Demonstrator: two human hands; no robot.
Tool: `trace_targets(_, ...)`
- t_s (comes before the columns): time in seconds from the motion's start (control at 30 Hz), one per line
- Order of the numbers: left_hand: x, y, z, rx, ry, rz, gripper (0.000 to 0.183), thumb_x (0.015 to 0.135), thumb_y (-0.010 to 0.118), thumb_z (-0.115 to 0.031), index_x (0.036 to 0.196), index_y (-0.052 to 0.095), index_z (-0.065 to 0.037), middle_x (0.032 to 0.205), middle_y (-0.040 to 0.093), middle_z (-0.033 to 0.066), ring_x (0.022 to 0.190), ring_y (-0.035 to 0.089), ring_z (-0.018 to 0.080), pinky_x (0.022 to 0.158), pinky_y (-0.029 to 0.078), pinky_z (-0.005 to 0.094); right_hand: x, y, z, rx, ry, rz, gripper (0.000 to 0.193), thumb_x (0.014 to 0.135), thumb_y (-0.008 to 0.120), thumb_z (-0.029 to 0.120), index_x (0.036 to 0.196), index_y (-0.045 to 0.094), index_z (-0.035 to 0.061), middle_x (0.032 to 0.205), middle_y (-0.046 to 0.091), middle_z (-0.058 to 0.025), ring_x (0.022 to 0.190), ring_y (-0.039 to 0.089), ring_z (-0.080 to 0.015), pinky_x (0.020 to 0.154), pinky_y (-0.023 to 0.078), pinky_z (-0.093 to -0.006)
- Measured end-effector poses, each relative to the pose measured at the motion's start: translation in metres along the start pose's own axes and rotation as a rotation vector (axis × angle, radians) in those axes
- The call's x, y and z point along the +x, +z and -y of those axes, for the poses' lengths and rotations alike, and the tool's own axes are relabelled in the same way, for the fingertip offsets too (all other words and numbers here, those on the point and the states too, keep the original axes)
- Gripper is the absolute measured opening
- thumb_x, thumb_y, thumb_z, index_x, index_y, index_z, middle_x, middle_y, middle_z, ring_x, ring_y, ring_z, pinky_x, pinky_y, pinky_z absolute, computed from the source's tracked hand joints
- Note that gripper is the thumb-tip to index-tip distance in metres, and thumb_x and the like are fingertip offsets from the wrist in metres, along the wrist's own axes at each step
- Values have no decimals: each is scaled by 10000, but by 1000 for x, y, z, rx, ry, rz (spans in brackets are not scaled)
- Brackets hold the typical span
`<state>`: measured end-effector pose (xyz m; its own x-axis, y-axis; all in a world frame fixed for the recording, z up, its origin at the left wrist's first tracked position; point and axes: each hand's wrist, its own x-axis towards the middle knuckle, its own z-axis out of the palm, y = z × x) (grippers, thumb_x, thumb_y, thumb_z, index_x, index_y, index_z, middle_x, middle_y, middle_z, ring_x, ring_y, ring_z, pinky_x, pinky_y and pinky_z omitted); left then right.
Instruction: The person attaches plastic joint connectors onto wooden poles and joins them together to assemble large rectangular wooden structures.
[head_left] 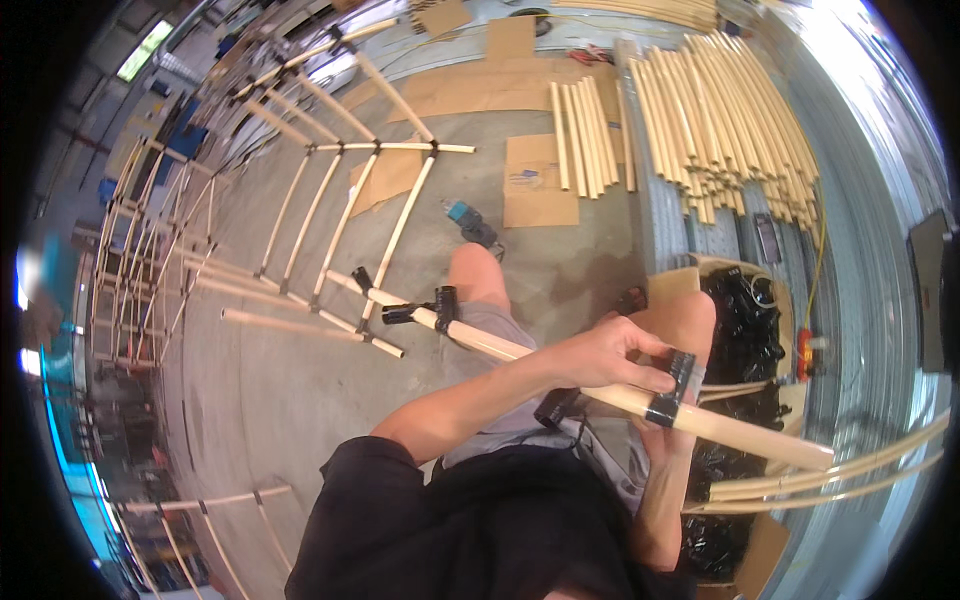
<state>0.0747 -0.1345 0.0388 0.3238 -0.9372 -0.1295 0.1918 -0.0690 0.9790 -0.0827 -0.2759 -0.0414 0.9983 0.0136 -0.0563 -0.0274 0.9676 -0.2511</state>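
A long cream pipe [740, 433] lies slantwise across my lap. My left hand [615, 357] comes over the pipe and closes its thumb and fingers on a black pipe joint [678, 377] fitted around it near the right end. My right hand [657, 440] is under the pipe below that joint; its fingers are mostly hidden. Toward the left end sit more black joints [445, 308], some sticking out sideways. Another black piece [556, 407] hangs beneath the middle of the pipe, partly covered by my left arm.
A teal power drill [466, 220] lies on the floor ahead. Assembled pipe frames [375, 146] stand to the left. Cut pipes [720, 120] are stacked at the far right, beside cardboard sheets [540, 180]. A carton of black joints [740, 330] stands by my right knee, near curved pipes [840, 475].
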Motion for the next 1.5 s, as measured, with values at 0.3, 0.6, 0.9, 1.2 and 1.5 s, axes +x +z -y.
trace_targets(0.3,2,4,10,-18,39,6,370,900,750,-174,1221,689,0,1067,734,64,971,620,99,889,484,283,-9,6,1,-648,-260,-245,456,1004,577,311,1351,531,19,1279,602,-95,1197,576,-206,1072,438,-380)
trace_targets(0.6,-3,8,-2,-9,17,34,376,886,764,-203,1211,703,-23,1047,739,57,942,616,82,886,466,273,-17,-16,31,-171,143,-120,412,968,618,258,1278,558,-7,1169,630,-108,922,653,-191,672,552,-353)
trace_targets(0.9,-3,7,-3,152,14,9,404,888,756,-216,1219,686,5,1053,743,75,973,624,98,926,457,284,-25,-6,3,-627,-202,-248,567,963,632,282,1428,460,7,1468,468,-171,1304,517,-277,1076,448,-425)
trace_targets(1.2,-2,11,-8,-47,-22,60,370,897,745,-149,1218,678,23,1087,722,64,968,613,90,868,508,272,-27,-9,20,-680,-93,-203,565,977,603,301,1423,457,-14,1463,471,-189,1316,507,-276,1111,414,-422)
trace_targets(1.5,-12,15,-3,-72,23,95,381,873,768,-136,1214,683,10,1074,715,81,997,611,108,865,496,284,-50,-16,-2,-496,-147,-262,410,933,682,256,1247,581,12,1161,651,-107,1077,644,-222,956,529,-385)
